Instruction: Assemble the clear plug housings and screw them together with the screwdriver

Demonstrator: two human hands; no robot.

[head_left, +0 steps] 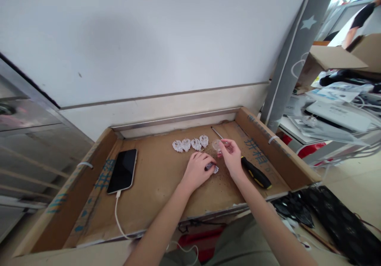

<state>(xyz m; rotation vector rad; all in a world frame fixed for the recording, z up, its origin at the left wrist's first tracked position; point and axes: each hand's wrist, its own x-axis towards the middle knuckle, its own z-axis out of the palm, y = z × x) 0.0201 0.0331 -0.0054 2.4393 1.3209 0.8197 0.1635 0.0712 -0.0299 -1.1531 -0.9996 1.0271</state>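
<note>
My left hand (197, 169) is closed over a small plug part (215, 170), pale with a dark section, resting low over the cardboard. My right hand (231, 154) pinches a clear, round plastic cover (217, 145) just above it. Beyond my hands, several clear plugs (195, 144) stand in a row with their metal pins upward. A screwdriver (256, 173) with a black and yellow handle lies under my right wrist, and its shaft points to the far side. Small dark specks are scattered around my hands.
A cardboard tray (157, 178) with raised side walls forms the work surface. On its left lies a phone (122, 171) with a white cable. A grey post (285, 60) stands at the back right, beside a cluttered table with an open box (336, 58). Another person's arm (353, 34) shows far right.
</note>
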